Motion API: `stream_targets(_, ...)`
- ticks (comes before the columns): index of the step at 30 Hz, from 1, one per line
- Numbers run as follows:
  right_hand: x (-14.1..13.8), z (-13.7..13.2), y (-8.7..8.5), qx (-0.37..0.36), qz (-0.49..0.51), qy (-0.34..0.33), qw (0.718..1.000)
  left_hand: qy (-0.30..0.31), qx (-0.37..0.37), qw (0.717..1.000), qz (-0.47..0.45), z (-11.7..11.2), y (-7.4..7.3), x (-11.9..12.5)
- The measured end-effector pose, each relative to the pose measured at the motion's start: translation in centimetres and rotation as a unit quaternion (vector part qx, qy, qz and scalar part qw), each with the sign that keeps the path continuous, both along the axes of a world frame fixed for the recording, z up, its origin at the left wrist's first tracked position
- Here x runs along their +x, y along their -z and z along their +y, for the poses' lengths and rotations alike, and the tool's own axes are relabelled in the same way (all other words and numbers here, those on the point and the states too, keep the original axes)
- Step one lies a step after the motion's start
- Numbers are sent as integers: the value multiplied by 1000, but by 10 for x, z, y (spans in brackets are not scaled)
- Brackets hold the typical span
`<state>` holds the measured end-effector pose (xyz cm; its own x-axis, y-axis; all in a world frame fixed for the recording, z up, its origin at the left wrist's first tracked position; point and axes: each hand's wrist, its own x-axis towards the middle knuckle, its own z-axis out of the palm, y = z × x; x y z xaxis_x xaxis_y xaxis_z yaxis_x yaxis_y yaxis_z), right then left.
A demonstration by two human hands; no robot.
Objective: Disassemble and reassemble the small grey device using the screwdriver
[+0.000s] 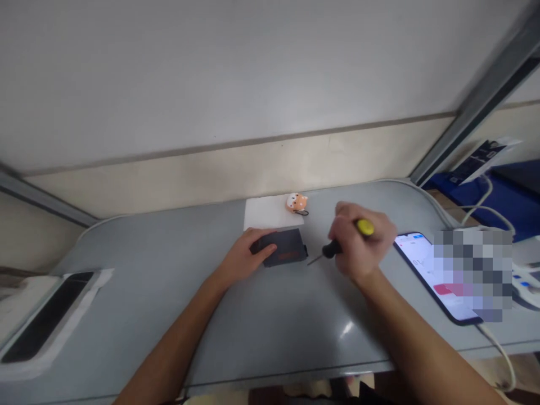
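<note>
My left hand (pixel 243 254) rests on the left end of a small dark box (pixel 283 247) that lies on the grey table (pixel 261 315), fingers curled round its edge. My right hand (pixel 358 242) is closed round a screwdriver (pixel 337 246) with a yellow and black handle. Its thin metal tip points left and down, close to the box's right side. Whether the tip touches the box I cannot tell.
A white pad (pixel 270 212) lies behind the box with a small orange animal figure (pixel 297 202) on its right corner. A lit phone (pixel 434 275) on a white cable lies to the right. A device in white foam (pixel 46 315) sits at the left edge.
</note>
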<state>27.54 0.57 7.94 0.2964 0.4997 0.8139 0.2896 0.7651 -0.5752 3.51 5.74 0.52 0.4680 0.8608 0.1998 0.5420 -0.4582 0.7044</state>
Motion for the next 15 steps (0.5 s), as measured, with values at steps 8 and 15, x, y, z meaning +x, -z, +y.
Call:
stream_targets(8,-15,2,20,72,-251,47,964,-30,-5,1000,3,-1,3,1)
stream_targets(15,-13,10,31,43,-230,54,971,-8,36,999,-14,1,10,0)
